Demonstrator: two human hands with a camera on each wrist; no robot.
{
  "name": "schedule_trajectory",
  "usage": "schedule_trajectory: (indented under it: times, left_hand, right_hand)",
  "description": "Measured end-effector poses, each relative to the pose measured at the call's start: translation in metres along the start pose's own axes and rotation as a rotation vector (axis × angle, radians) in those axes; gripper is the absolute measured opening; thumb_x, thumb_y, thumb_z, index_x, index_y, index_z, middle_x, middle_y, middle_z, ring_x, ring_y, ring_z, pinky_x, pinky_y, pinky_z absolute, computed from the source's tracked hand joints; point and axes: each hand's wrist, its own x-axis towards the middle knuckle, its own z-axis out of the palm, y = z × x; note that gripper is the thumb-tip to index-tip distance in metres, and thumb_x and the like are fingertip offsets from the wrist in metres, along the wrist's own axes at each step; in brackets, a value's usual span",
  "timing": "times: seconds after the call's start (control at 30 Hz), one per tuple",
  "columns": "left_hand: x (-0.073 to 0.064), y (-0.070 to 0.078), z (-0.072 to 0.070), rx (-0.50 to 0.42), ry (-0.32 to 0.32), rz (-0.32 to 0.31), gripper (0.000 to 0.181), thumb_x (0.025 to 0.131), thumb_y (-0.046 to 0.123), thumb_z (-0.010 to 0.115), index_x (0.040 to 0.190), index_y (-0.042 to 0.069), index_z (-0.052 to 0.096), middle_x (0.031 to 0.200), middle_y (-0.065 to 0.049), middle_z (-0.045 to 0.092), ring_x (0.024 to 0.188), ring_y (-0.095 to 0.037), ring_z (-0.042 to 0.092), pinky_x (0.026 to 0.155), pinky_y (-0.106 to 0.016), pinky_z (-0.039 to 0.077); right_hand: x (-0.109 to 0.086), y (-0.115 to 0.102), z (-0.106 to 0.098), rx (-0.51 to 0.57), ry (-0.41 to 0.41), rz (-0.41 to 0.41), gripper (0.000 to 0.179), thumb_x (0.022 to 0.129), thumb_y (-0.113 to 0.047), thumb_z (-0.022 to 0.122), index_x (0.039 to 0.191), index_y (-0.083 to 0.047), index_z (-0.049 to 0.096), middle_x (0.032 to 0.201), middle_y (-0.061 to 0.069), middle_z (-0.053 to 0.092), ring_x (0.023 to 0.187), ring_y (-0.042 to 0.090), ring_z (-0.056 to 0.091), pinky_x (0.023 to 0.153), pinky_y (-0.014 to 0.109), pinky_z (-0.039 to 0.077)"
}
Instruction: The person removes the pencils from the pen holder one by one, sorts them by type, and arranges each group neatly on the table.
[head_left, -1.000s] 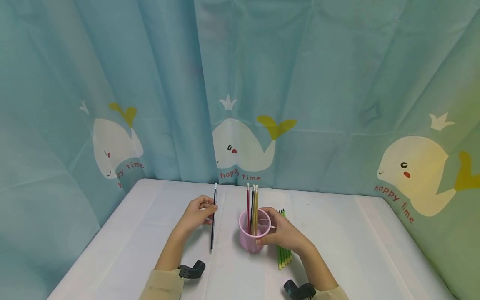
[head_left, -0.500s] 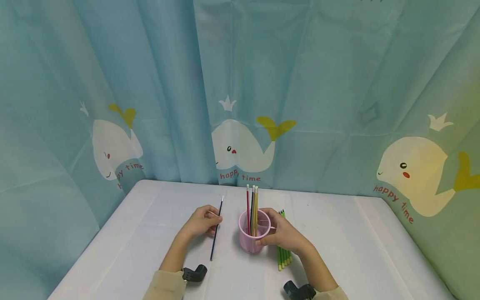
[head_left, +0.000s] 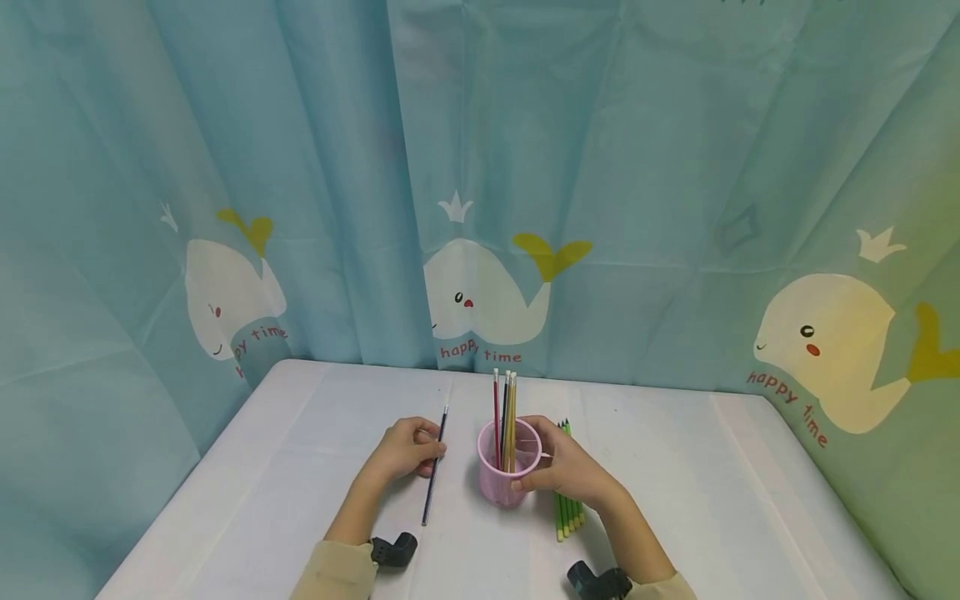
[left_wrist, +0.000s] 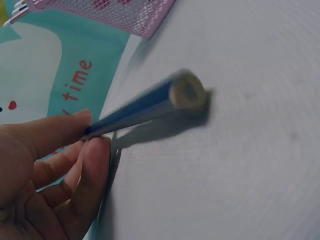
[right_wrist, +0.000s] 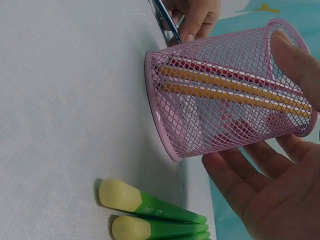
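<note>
My left hand (head_left: 405, 450) pinches a dark blue pencil (head_left: 430, 500) between thumb and fingers, left of the cup. In the left wrist view the pencil's blunt wooden end (left_wrist: 190, 92) faces the camera, close over the tabletop, its shadow beside it. A pink mesh pencil cup (head_left: 501, 489) stands upright, with red, dark and gold pencils (head_left: 512, 417) leaning in it. My right hand (head_left: 566, 467) holds this cup from the right, thumb at the rim and fingers round the far side; the right wrist view shows the mesh wall (right_wrist: 195, 145) between them.
Several green pencils (head_left: 568, 515) with yellowish ends lie on the white table (head_left: 697, 500), right of the cup and partly under my right hand. A blue-green curtain (head_left: 660, 208) with printed whales hangs behind the table's far edge.
My left hand has come toward me and slightly right with the blue pencil, which has dropped lower and now slants. The right hand and the cup have stayed put.
</note>
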Motion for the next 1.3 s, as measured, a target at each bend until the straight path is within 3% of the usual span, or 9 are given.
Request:
schedule_trajectory:
  times: [0.27, 0.53, 0.7, 0.9, 1.1, 1.3]
  left_hand:
    - [-0.001, 0.002, 0.003, 0.079, 0.033, 0.020, 0.035, 0.080, 0.002, 0.079, 0.111, -0.003, 0.065, 0.080, -0.004, 0.066, 0.053, -0.011, 0.062, 0.052, -0.028, 0.059]
    - [-0.003, 0.009, 0.001, 0.081, 0.039, 0.025, 0.034, 0.083, 0.007, 0.078, 0.113, -0.001, 0.065, 0.083, -0.005, 0.066, 0.056, -0.013, 0.063, 0.053, -0.029, 0.058]
    - [-0.002, 0.020, -0.002, -0.010, 0.044, 0.090, 0.027, 0.091, 0.013, 0.071, 0.115, -0.001, 0.065, 0.092, -0.009, 0.067, 0.068, -0.019, 0.066, 0.061, -0.032, 0.060]
    - [-0.002, 0.034, 0.005, -0.226, -0.035, 0.211, 0.032, 0.101, 0.016, 0.059, 0.124, -0.007, 0.060, 0.112, -0.025, 0.066, 0.095, -0.028, 0.069, 0.079, -0.036, 0.063]
    - [-0.006, 0.048, 0.022, -0.479, -0.122, 0.218, 0.039, 0.105, 0.022, 0.050, 0.135, -0.004, 0.053, 0.133, -0.027, 0.057, 0.124, -0.042, 0.057, 0.096, -0.039, 0.056]
    - [-0.011, 0.052, 0.035, -0.515, -0.204, 0.219, 0.046, 0.107, 0.028, 0.045, 0.145, 0.003, 0.047, 0.147, -0.018, 0.051, 0.135, -0.035, 0.049, 0.111, -0.045, 0.045]
  right_hand:
    - [0.000, -0.001, 0.000, 0.004, 0.000, 0.006, 0.081, 0.073, -0.008, 0.086, 0.142, -0.007, 0.044, 0.140, 0.014, 0.054, 0.136, 0.038, 0.046, 0.108, 0.048, 0.047]
    - [-0.001, -0.001, 0.000, 0.002, 0.001, 0.003, 0.080, 0.073, -0.008, 0.086, 0.141, -0.007, 0.044, 0.139, 0.014, 0.054, 0.136, 0.038, 0.046, 0.108, 0.048, 0.047]
    - [-0.001, -0.001, -0.001, 0.001, 0.000, 0.005, 0.080, 0.073, -0.008, 0.086, 0.141, -0.007, 0.044, 0.139, 0.014, 0.055, 0.136, 0.038, 0.046, 0.108, 0.048, 0.047]
    - [-0.001, -0.002, -0.001, -0.004, 0.011, 0.006, 0.081, 0.073, -0.008, 0.087, 0.142, -0.006, 0.044, 0.139, 0.014, 0.054, 0.134, 0.038, 0.047, 0.107, 0.047, 0.049]
    - [0.000, -0.002, 0.000, -0.004, 0.009, 0.004, 0.081, 0.073, -0.008, 0.086, 0.141, -0.006, 0.044, 0.139, 0.015, 0.054, 0.135, 0.038, 0.046, 0.107, 0.049, 0.048]
    - [0.001, -0.001, 0.000, 0.007, 0.007, 0.002, 0.081, 0.073, -0.008, 0.086, 0.141, -0.006, 0.044, 0.139, 0.015, 0.054, 0.133, 0.038, 0.047, 0.107, 0.050, 0.048]
